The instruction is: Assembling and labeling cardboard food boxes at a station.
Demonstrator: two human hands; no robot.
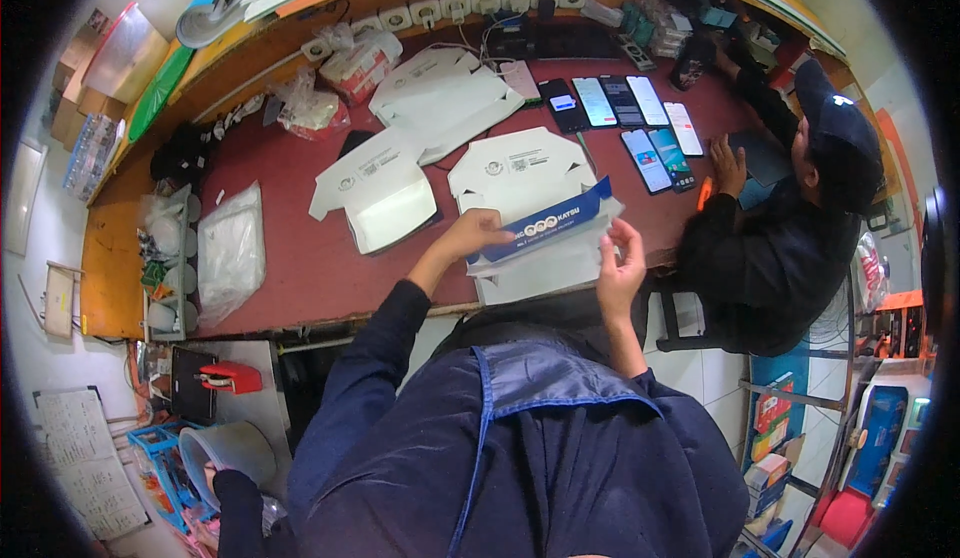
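My left hand [468, 237] grips the left end of a blue and white cardboard box piece [550, 226], thumb on top. The piece is partly folded, with its blue printed panel raised and a white panel below it. My right hand [622, 261] is held up beside the right end of the piece, its fingers loosely bent and apart; whether a fingertip touches the edge is unclear. Under the piece lies a flat white box blank [522, 170]. To the left rests a partly folded white box [392, 208], and behind it more white box blanks [440, 98].
Several phones [625, 103] lie at the right, where a co-worker [780, 228] in dark clothes and cap sits. A plastic-wrapped white stack [232, 248] is on the red table [300, 208]. Power sockets [455, 6] line the back. Another person's dark sleeve [238, 513] shows by a grey bucket [228, 450].
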